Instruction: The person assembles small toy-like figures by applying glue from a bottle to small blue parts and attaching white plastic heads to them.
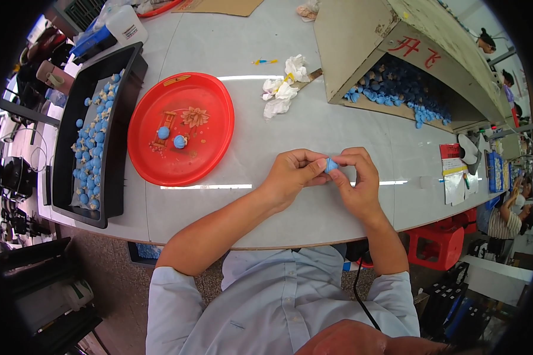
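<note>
Over the grey table (302,231), the small blue piece (331,165) is between the left hand (287,177) and the right hand (361,182), both pinching it with fingertips; light, even pressure should probably hold it steady. Leftward are the red tray (204,160), with 2 blue balls (179,141), and the black bin (116,177); the white tissue (278,107) lies ahead, apart from the fingers, and seems no obstacle.

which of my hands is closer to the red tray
Left. Your left hand is to the right of the red tray, not touching it; your right hand is farther right, beyond the left hand.
</note>
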The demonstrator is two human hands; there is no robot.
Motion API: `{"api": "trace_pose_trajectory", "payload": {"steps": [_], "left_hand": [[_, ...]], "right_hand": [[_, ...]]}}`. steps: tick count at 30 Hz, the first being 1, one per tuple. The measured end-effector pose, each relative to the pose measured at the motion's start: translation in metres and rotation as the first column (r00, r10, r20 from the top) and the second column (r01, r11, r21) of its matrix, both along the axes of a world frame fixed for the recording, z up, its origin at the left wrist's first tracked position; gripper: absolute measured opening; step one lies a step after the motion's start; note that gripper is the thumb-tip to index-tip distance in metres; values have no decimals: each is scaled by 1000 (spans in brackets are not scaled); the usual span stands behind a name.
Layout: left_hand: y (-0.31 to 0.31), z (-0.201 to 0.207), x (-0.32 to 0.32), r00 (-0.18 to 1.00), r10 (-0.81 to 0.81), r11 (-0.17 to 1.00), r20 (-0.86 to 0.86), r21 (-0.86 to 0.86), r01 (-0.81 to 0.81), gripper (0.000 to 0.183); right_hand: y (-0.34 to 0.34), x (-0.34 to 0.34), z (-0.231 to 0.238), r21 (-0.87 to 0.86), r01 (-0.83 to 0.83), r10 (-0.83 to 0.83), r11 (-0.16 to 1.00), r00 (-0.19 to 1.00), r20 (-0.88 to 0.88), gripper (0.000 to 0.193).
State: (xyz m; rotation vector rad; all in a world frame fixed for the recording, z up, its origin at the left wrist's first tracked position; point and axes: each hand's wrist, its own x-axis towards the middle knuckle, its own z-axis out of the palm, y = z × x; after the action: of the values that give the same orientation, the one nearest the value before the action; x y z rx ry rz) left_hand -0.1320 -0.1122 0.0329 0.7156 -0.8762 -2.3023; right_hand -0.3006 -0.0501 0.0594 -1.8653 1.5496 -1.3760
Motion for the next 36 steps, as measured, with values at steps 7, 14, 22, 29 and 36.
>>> {"api": "trace_pose_trajectory", "payload": {"steps": [7, 14, 22, 29, 36], "left_hand": [[-2, 17, 1, 989, -79, 996, 129, 56, 72, 32], [-10, 16, 6, 986, -72, 990, 147, 134, 52, 29], [-11, 10, 4, 987, 15, 997, 159, 75, -27, 21], [-7, 12, 0, 961, 107, 994, 255, 4, -112, 24], [-3, 6, -7, 964, 168, 984, 205, -89, -152, 21]], "right_hand": [[1, -2, -9, 418, -51, -125, 907, 916, 382, 19], [-17, 4, 18, 625, -275, -276, 731, 719, 638, 38], [-24, 11, -2, 632, -318, -307, 706, 667, 679, 38], [-25, 20, -16, 553, -299, -301, 778, 595, 745, 26], [-24, 15, -9, 521, -328, -310, 788, 519, 796, 30]]}}
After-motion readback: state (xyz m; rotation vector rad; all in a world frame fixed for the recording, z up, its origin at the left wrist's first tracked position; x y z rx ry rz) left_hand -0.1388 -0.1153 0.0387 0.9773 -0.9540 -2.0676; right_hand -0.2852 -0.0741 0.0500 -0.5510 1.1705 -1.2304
